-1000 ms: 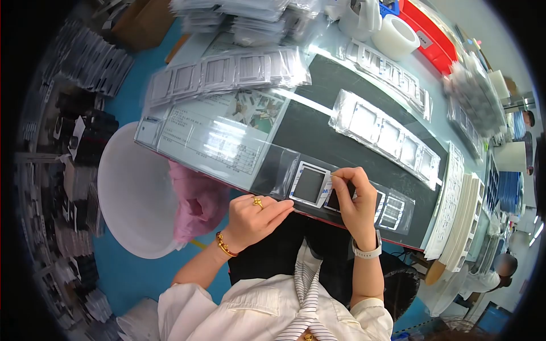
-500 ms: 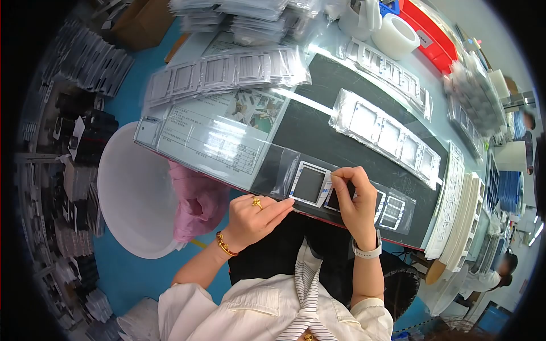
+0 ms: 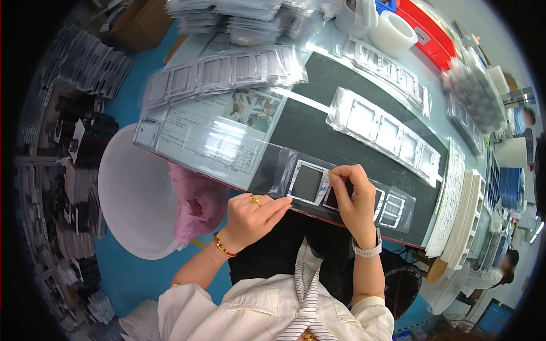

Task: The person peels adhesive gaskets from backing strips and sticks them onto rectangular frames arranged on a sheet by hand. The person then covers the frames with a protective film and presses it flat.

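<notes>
A thin white-rimmed square frame [image 3: 294, 181] with blue marks on its border lies over a clear plastic strip [image 3: 283, 173] at the table's near edge. My left hand [image 3: 250, 219], with a ring and a bracelet, has its fingers pressed together and their tips at the frame's lower left corner. At the upper right corner, my right hand [image 3: 357, 202] is closed in a pinch; its fingers hide what exactly lies between them. Further frames [image 3: 392, 211] on the strip continue to the right, partly covered by that hand.
Behind the hands lies a bagged strip of frames [image 3: 387, 136]. More bagged frames [image 3: 227, 71] are stacked at the back left, beside a printed sheet [image 3: 219, 131] under clear covering. A white bin [image 3: 133, 193] with pink cloth [image 3: 199, 199] stands left of the table. Tape rolls [image 3: 393, 34] sit at the back.
Both hands hold nearly the same positions at the frame's corners. The view has shifted very slightly; nothing is visibly taken up or let go.
</notes>
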{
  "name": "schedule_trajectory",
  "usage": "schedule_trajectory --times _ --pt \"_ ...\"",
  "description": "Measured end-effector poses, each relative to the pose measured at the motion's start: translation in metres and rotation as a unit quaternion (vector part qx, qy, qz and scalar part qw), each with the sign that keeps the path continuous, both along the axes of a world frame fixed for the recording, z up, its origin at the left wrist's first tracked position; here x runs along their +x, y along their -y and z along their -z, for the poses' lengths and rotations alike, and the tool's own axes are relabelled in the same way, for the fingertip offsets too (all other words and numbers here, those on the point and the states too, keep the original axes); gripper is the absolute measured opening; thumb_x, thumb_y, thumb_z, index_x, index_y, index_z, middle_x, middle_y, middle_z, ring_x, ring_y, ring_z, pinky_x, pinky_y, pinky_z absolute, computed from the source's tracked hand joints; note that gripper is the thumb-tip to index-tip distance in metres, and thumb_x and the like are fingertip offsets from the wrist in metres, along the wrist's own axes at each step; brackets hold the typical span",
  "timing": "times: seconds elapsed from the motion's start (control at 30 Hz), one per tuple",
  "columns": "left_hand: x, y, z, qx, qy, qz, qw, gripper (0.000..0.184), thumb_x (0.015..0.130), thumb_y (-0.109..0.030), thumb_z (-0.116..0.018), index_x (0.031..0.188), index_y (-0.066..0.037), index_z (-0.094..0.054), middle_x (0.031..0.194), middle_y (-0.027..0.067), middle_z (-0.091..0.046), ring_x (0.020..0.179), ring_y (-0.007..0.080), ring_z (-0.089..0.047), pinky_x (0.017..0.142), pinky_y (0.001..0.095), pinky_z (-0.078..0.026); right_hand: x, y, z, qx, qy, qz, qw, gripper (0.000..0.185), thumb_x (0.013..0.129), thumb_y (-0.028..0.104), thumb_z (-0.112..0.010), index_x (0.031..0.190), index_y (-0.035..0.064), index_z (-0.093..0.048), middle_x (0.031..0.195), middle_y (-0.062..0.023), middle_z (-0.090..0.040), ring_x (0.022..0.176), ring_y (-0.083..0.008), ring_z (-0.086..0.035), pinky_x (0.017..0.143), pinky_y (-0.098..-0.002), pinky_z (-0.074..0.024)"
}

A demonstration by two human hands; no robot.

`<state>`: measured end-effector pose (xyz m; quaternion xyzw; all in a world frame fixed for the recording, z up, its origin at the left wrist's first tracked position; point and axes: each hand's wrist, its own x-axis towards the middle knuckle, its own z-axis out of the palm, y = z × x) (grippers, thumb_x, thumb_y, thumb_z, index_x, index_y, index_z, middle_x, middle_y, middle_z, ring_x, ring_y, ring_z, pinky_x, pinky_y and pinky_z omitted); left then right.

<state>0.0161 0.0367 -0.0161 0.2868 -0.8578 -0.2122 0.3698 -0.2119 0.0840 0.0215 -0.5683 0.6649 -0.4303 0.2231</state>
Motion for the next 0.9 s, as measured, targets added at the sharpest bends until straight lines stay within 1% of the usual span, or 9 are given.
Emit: schedule_trajectory --times 0.17,0.37,0.67,0.77,0.87,0.9 --pt "0.001 0.002 -0.005 0.016 0.019 0.005 1.000 0.014 0.080 -0.006 -0.082 0.093 -0.009 -0.077 0.062 -0.0007 -0.064 0.050 0.0149 -0.059 0.049 0.0284 -0.043 0.000 0.000 0.000 -0.004 -0.006 -0.002 1.000 0.008 0.091 -0.004 -0.069 0.098 -0.0011 -0.067 0.086 -0.0100 -0.062 0.075 -0.0202 -0.063 0.069 -0.0301 -0.0502" --pt "0.000 0.002 -0.007 0.019 0.027 0.007 0.999 0.012 0.081 -0.006 -0.082 0.091 -0.010 -0.077 0.062 -0.0005 -0.064 0.050 0.0155 -0.059 0.048 0.0285 -0.042 0.000 -0.001 0.002 -0.007 -0.010 -0.003 1.000 0.008 0.091 -0.004 -0.069 0.098 -0.0005 -0.067 0.087 -0.0098 -0.062 0.074 -0.0198 -0.064 0.067 -0.0299 -0.0504" --pt "-0.008 -0.006 -0.012 -0.001 0.039 -0.006 0.999 0.017 0.080 -0.008 -0.082 0.096 -0.010 -0.078 0.065 -0.0015 -0.065 0.054 0.0157 -0.061 0.050 0.0294 -0.044 0.000 -0.001 0.001 -0.011 -0.013 -0.002 1.000 0.009 0.090 -0.004 -0.069 0.098 -0.0001 -0.067 0.087 -0.0096 -0.062 0.075 -0.0203 -0.064 0.067 -0.0305 -0.0510" --pt "-0.017 -0.012 -0.009 -0.003 0.047 0.006 0.999 0.016 0.085 -0.014 -0.078 0.100 -0.012 -0.077 0.063 -0.0021 -0.061 0.052 0.0168 -0.060 0.050 0.0308 -0.045 0.001 -0.001 0.000 -0.009 -0.012 -0.001 1.000 0.009 0.090 -0.004 -0.070 0.098 -0.0002 -0.067 0.087 -0.0096 -0.063 0.075 -0.0205 -0.065 0.067 -0.0306 -0.0510" --pt "-0.026 -0.020 -0.008 0.005 0.056 0.018 0.998 0.018 0.084 -0.013 -0.078 0.103 -0.012 -0.077 0.063 -0.0016 -0.059 0.051 0.0174 -0.059 0.049 0.0318 -0.046 -0.001 -0.001 0.003 -0.022 -0.018 -0.005 1.000 0.009 0.090 -0.004 -0.070 0.098 -0.0004 -0.067 0.087 -0.0101 -0.063 0.073 -0.0199 -0.064 0.066 -0.0303 -0.0508" --pt "-0.029 -0.022 -0.010 0.026 0.055 0.018 0.998 0.016 0.084 -0.011 -0.078 0.100 -0.011 -0.078 0.062 -0.0005 -0.064 0.051 0.0172 -0.061 0.049 0.0316 -0.046 -0.001 -0.001 0.002 -0.013 -0.011 -0.003 1.000 0.008 0.090 -0.004 -0.070 0.097 -0.0004 -0.067 0.087 -0.0099 -0.064 0.075 -0.0209 -0.064 0.067 -0.0312 -0.0510"
